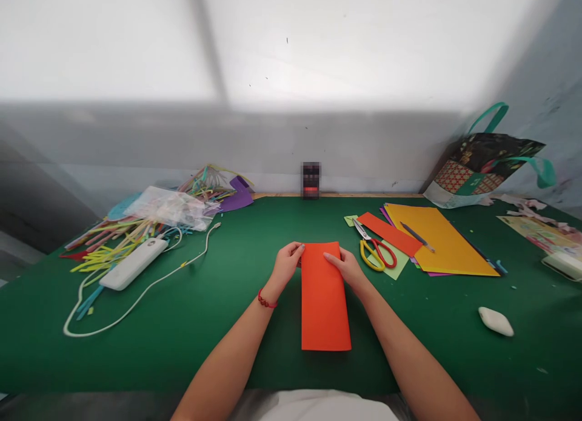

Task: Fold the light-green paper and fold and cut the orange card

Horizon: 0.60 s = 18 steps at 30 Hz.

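Observation:
A folded-looking strip of orange paper (324, 306) stands out over the green table, its long sides running toward me. My left hand (288, 262) pinches its far left corner, thumb near the top edge. On the far right corner, my right hand (347, 266) grips with the thumb lying on the paper's face and the other fingers hidden behind. Just right of that hand lie scissors (375, 251) with one yellow and one red handle. They rest on pale green paper (396, 263) beside a smaller orange paper strip (390, 234).
Yellow paper sheets (448, 239) with a pencil (417, 236) lie to the right, near a white case (495, 321). A patterned bag (482, 166) leans at the back right. On the left are a white power bank (134, 264) with its cable, paper strips (109, 242) and plastic wrap (175, 208).

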### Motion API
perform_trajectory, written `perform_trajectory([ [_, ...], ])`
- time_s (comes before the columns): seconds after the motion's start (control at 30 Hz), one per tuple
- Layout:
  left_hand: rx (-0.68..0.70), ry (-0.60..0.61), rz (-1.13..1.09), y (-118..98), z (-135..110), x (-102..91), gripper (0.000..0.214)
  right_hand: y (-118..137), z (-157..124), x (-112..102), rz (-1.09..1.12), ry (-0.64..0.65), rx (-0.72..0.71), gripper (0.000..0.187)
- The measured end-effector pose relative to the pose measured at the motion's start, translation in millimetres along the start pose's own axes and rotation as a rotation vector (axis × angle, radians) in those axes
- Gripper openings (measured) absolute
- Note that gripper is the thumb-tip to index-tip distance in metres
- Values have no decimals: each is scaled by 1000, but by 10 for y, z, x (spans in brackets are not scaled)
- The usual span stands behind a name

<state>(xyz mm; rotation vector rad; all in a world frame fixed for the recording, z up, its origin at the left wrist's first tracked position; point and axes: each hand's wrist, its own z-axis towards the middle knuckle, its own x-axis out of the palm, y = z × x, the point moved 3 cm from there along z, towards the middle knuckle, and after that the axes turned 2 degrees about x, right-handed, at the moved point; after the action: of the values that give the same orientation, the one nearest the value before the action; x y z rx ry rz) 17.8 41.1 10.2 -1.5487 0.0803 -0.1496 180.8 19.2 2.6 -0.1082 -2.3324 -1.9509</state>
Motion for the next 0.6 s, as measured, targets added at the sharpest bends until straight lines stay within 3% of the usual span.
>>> perform_trajectory([
  [0.2, 93, -48, 63, -63, -27, 3, 30, -18, 15, -19, -1, -10, -45, 45],
  [0.6, -8, -59, -18, -17, -14, 17, 34, 28, -41, -35, 42, -46, -27, 46],
])
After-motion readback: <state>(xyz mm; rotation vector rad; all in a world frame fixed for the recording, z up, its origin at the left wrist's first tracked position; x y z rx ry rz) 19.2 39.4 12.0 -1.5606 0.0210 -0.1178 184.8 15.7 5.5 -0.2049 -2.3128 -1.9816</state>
